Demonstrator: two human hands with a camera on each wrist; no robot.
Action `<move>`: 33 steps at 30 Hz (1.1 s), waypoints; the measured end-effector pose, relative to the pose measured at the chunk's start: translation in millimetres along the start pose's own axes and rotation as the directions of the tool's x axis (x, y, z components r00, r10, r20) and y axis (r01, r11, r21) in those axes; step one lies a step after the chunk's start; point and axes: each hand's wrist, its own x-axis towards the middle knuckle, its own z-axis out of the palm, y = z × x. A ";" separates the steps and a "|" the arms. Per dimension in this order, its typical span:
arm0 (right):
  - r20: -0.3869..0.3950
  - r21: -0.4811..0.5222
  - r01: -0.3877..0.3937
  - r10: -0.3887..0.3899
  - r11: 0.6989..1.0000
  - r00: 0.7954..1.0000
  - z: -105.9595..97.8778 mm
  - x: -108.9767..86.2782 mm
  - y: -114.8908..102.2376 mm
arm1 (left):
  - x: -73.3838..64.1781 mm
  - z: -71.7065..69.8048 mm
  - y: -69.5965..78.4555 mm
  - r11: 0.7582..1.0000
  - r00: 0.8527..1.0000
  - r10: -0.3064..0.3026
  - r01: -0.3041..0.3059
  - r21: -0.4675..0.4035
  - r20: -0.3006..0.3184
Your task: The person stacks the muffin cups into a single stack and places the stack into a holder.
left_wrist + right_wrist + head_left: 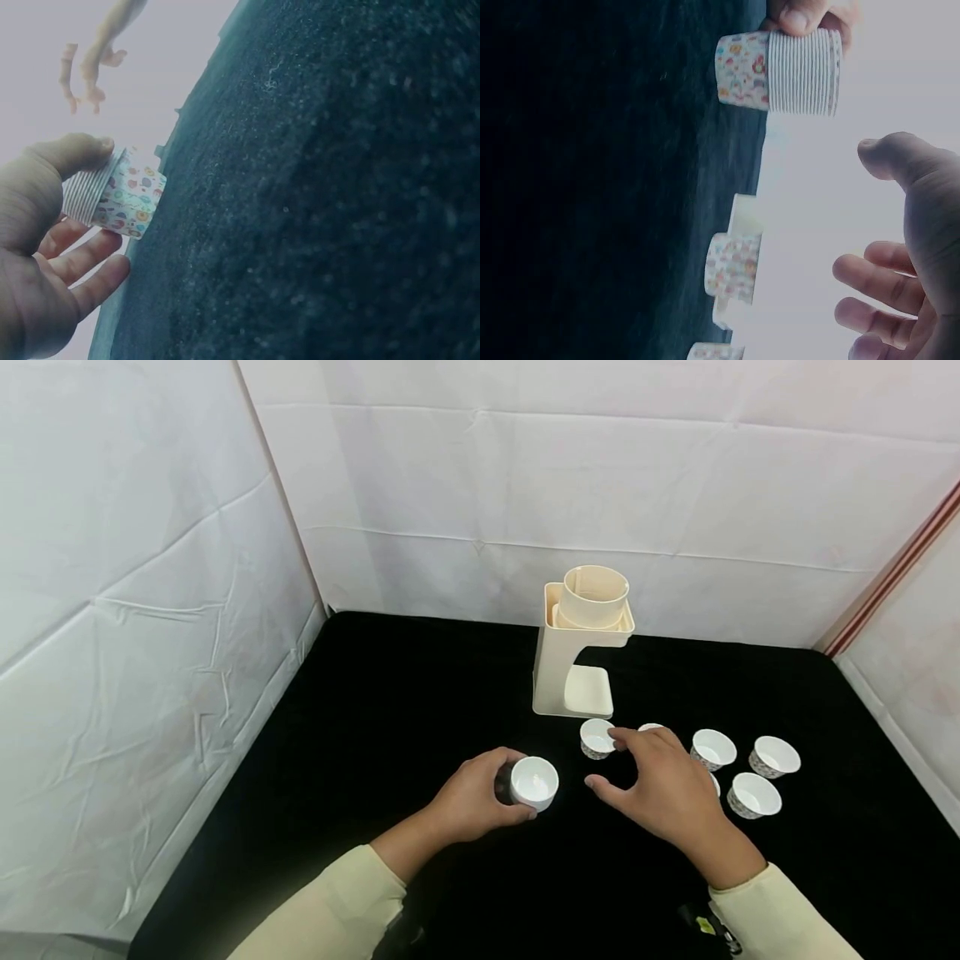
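White cloth walls (480, 477) enclosed a black-covered table (405, 693). Near its back edge stood a cream plastic stand (552, 668), with a round holder (592, 615) on top and a flat tray (588, 695) at its foot. The right hand (663, 785) had thumb and fingers wide apart; in the head view its fingertips overlapped a small paper cup (596, 742), and contact could not be told. The left hand (474, 795) gripped a nested paper-cup stack (534, 783), mouth up, in front of the stand. Other single cups (754, 796) stood to the right, two partly hidden behind the right hand.
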 end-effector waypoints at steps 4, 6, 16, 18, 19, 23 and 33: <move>-0.008 0.001 -0.014 0.014 1.000 1.000 -2.3 -3.4 9.3 | -0.1 0.0 0.9 1.000 1.000 -0.009 0.009 -0.008 0.006; -0.017 0.002 -0.019 0.019 1.000 1.000 -3.2 -5.4 14.0 | -0.4 -0.2 1.2 1.000 1.000 -0.015 0.015 -0.013 0.008; 0.027 -0.022 -0.092 0.093 0.996 0.995 -10.7 -14.8 34.7 | 0.3 1.0 -1.4 0.999 1.000 -0.001 0.001 -0.035 0.008; 0.030 -0.029 -0.096 0.097 0.995 0.995 -11.9 -16.4 38.6 | 0.2 0.8 -1.5 0.999 1.000 -0.001 0.002 -0.034 0.010; 0.029 -0.032 -0.097 0.098 0.995 0.995 -12.3 -17.0 40.6 | -0.1 0.5 -1.3 0.999 1.000 -0.003 0.004 -0.035 0.011; 0.023 -0.038 -0.109 0.110 0.993 0.994 -14.5 -20.7 48.3 | -0.5 0.2 -1.2 1.000 1.000 -0.004 0.004 -0.031 0.010; 0.040 -0.060 -0.152 0.154 0.987 0.987 -20.7 -25.7 65.4 | 0.0 0.5 -1.0 1.000 1.000 -0.003 0.003 -0.031 0.013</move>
